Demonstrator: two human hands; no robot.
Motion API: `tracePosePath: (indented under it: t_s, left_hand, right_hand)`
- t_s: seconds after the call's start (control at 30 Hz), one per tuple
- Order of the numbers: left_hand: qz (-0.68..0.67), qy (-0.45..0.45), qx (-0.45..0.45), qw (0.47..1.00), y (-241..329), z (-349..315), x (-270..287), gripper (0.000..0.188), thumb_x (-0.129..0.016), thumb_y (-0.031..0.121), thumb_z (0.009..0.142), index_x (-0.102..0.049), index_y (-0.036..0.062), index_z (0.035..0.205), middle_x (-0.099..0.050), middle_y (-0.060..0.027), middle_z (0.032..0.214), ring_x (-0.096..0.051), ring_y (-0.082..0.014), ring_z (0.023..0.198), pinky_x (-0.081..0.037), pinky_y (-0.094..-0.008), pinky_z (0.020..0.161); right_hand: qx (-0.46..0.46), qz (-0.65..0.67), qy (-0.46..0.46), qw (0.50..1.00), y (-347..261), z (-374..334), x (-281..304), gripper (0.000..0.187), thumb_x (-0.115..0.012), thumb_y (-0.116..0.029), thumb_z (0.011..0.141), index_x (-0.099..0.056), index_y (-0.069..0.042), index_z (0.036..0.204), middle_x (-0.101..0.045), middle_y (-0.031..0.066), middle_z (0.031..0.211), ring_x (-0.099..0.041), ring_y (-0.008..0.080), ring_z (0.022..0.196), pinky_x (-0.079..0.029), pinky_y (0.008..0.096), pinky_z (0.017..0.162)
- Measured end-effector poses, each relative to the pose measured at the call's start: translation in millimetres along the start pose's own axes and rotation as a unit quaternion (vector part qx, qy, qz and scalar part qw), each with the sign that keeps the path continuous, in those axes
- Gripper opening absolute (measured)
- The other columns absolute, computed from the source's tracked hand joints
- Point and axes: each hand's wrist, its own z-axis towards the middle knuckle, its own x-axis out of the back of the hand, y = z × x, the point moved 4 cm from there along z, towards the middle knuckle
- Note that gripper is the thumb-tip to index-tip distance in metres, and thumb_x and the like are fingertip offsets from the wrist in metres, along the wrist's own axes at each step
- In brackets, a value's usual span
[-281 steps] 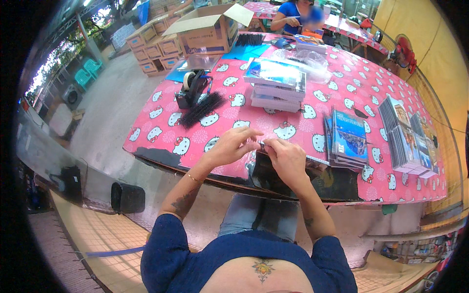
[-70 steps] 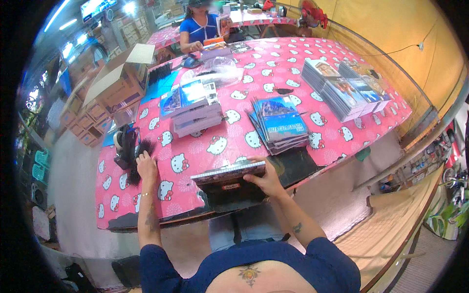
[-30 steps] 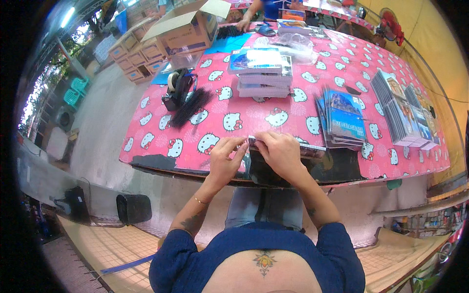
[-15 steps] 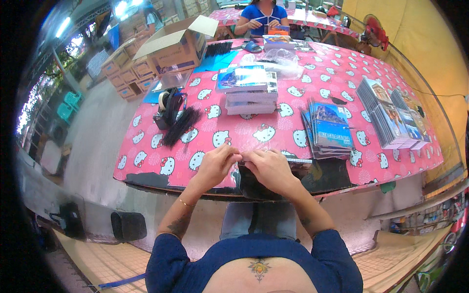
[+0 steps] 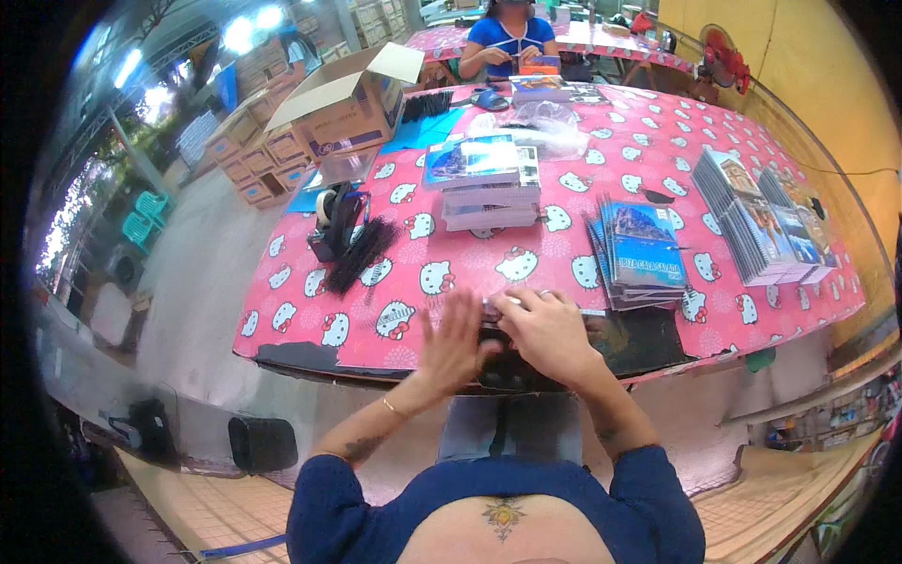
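- We can make out little of the flat packet point(image 5: 540, 308) that both hands are on: only a thin pale strip of its far edge shows past the fingers, and the rest is hidden under them.
- Our left hand point(image 5: 453, 340) is blurred, so we cannot tell how firmly it bears on the packet; its fingers look spread and flat, pointing away from us.
- Our right hand point(image 5: 548, 334) is curled over the packet, with a ring on one finger; we cannot tell whether the thumb is tucked beneath.
- The packet's long axis runs left to right, along the near edge of the table point(image 5: 310, 329), and it lies flat.
- It sits at the near edge of the pink patterned cloth, over a dark patch, right in front of us, with the right hand covering most of it and the left hand touching its left end.
- Just beyond the right hand lies a stack of blue-covered booklets point(image 5: 644, 256); a bundle of black ties point(image 5: 362, 254) lies well to the left beside a tape dispenser point(image 5: 334, 221).
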Motion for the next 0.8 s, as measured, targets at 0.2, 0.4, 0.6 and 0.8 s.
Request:
tracePosePath:
  t_s: [0.2, 0.4, 0.6, 0.8]
  left_hand:
    - [-0.067, 0.074, 0.018, 0.995, -18, 28, 8, 0.086, -0.033, 0.064, 0.098, -0.023, -0.0009, 0.154, -0.017, -0.0205, 0.163, -0.008, -0.0354, 0.153, 0.007, -0.0646, 0.115]
    - [-0.116, 0.112, -0.04, 0.986, -3, 7, -3, 0.085, -0.04, 0.061, 0.097, -0.026, -0.0018, 0.152, -0.018, -0.0221, 0.162, -0.01, -0.039, 0.152, 0.0, -0.068, 0.114]
    - [-0.097, 0.083, -0.124, 0.984, 1, 15, 4, 0.083, -0.044, 0.059, 0.096, -0.029, -0.0014, 0.151, -0.022, -0.0226, 0.16, -0.018, -0.0372, 0.15, -0.005, -0.0659, 0.116]
    - [-0.12, -0.025, -0.21, 0.97, 18, 4, 20, 0.083, -0.047, 0.056, 0.096, -0.029, -0.0049, 0.15, -0.021, -0.0276, 0.159, -0.018, -0.0413, 0.149, -0.008, -0.0662, 0.115]
  right_hand:
    - [-0.05, 0.011, -0.101, 0.994, 28, -13, -1, 0.016, -0.062, -0.02, 0.086, -0.066, -0.012, 0.099, -0.067, 0.0082, 0.083, -0.068, 0.0315, 0.078, -0.052, 0.0449, 0.068]
    - [-0.047, 0.053, -0.078, 0.994, 34, -16, -1, 0.022, -0.062, -0.021, 0.09, -0.069, -0.013, 0.109, -0.07, 0.0122, 0.087, -0.067, 0.0335, 0.077, -0.05, 0.0449, 0.067]
    - [-0.06, 0.046, -0.083, 0.994, 36, -13, 2, 0.02, -0.062, -0.021, 0.09, -0.07, -0.011, 0.107, -0.07, 0.0119, 0.088, -0.067, 0.033, 0.08, -0.05, 0.0448, 0.071]
    - [-0.06, 0.049, -0.075, 0.994, 33, -19, -2, 0.021, -0.063, -0.023, 0.089, -0.068, -0.012, 0.106, -0.071, 0.0115, 0.087, -0.069, 0.0317, 0.08, -0.051, 0.0459, 0.069]
